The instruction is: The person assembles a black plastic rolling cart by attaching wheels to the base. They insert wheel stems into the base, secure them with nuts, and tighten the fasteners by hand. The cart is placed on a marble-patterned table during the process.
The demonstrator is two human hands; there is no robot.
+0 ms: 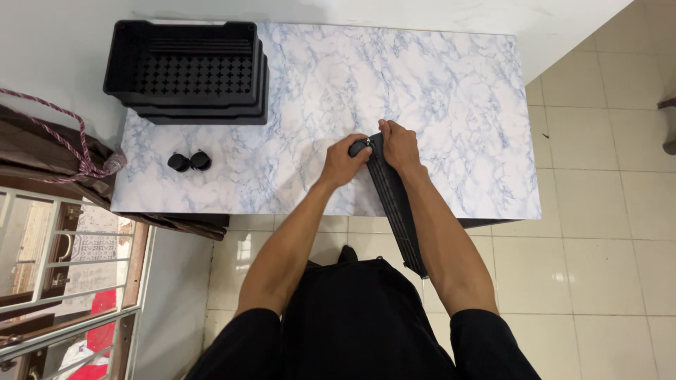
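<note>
While black slatted panel [396,204] is being held on edge, long axis running from worktop [451,105] back toward body, near end overhanging worktop edge. Far end is being clamped by right hand [400,146]; small black caster [360,147] is being pinched against it by left hand [343,163]. Two loose casters [189,162] lying well left. Stacked black trays [190,70] at far-left corner, top tray holding nothing visible.

both hands [373,151] grip black tray [398,204] over marble table [458,91]
</note>
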